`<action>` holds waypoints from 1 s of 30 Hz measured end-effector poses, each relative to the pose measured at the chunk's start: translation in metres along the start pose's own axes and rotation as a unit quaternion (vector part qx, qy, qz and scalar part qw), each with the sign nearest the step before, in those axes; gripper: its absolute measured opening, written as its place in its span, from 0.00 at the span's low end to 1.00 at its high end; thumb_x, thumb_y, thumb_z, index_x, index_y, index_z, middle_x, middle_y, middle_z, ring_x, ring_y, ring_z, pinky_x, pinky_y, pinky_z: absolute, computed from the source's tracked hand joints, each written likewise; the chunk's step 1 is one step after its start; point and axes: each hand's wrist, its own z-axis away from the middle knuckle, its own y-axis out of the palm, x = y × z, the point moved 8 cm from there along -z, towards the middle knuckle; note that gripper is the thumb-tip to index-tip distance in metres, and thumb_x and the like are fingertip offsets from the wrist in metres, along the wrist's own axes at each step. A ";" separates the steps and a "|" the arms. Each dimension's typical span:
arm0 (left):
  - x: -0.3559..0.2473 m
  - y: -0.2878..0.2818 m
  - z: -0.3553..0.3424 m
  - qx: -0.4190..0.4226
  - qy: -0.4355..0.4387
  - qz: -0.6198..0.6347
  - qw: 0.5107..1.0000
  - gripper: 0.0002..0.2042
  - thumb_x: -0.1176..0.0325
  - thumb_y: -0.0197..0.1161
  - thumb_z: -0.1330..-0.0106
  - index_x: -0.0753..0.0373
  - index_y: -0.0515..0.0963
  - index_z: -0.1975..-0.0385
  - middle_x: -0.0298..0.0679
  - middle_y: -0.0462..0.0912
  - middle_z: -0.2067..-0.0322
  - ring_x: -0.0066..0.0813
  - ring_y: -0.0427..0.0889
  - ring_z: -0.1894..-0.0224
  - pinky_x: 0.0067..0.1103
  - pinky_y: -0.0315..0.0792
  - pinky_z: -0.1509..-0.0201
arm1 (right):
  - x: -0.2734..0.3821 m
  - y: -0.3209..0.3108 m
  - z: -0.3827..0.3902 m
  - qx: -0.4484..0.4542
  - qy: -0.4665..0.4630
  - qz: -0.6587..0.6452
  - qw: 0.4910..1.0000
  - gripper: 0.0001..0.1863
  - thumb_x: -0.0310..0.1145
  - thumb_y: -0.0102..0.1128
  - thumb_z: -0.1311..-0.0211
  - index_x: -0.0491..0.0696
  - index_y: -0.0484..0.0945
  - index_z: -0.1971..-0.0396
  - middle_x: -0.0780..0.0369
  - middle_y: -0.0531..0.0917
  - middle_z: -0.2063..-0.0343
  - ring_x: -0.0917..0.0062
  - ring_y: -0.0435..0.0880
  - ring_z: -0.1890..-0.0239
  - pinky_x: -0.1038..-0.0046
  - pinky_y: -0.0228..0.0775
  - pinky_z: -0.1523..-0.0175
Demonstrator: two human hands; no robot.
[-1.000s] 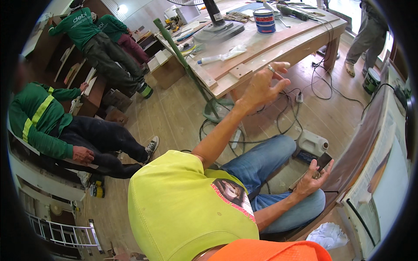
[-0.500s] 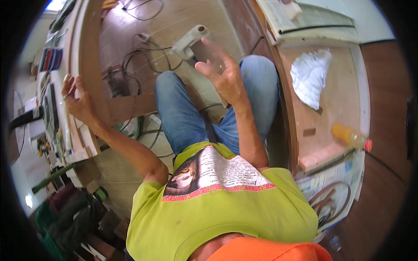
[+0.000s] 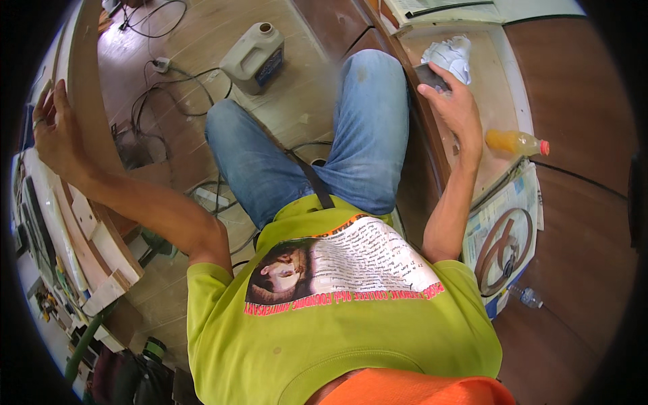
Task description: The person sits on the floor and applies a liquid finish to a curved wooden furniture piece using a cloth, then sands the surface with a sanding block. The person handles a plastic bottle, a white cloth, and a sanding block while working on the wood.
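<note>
On the right, my right hand pinches a thin, flat dark grey piece between thumb and fingers. It is above the near edge of a shallow wooden tray, beside a crumpled white cloth. My left hand, wearing a ring, is raised at the far left with its fingers stretched out. Those fingertips lie by the upper edge of a long wooden board; whether they touch it I cannot tell. Nothing shows in that hand.
Between the board and my knees, a pale plastic jug stands open on the floor among black cables. A bottle of orange liquid lies on its side at the tray's edge. Nearer me are a coiled brown strip and a clear bottle.
My right hand has moved right, from in front of the jug to the tray, with the flat dark piece. The whole view has shifted; my left hand stays by the board.
</note>
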 end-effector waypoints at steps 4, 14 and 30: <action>0.068 0.029 -0.022 0.011 -0.046 -0.035 0.998 0.24 0.41 0.67 0.37 0.50 0.88 0.49 0.35 0.91 0.54 0.35 0.90 0.53 0.28 0.79 0.44 | 0.003 0.010 -0.009 0.034 0.024 0.061 0.997 0.32 0.50 0.71 0.43 0.55 0.80 0.37 0.51 0.89 0.62 0.62 0.87 0.60 0.65 0.76 0.48; 0.041 0.037 0.006 0.101 -0.074 0.052 0.991 0.22 0.44 0.66 0.34 0.52 0.87 0.49 0.38 0.91 0.60 0.32 0.90 0.62 0.27 0.83 0.54 | -0.007 0.016 -0.021 0.049 0.044 0.121 0.991 0.33 0.52 0.70 0.43 0.57 0.80 0.37 0.49 0.88 0.57 0.58 0.88 0.53 0.63 0.75 0.44; 0.031 0.043 0.000 0.118 -0.018 0.044 0.992 0.19 0.50 0.64 0.30 0.57 0.88 0.51 0.41 0.91 0.60 0.33 0.90 0.60 0.27 0.82 0.52 | -0.007 0.011 -0.028 0.091 0.060 0.107 0.988 0.31 0.46 0.71 0.38 0.52 0.79 0.36 0.52 0.88 0.53 0.70 0.84 0.56 0.72 0.73 0.44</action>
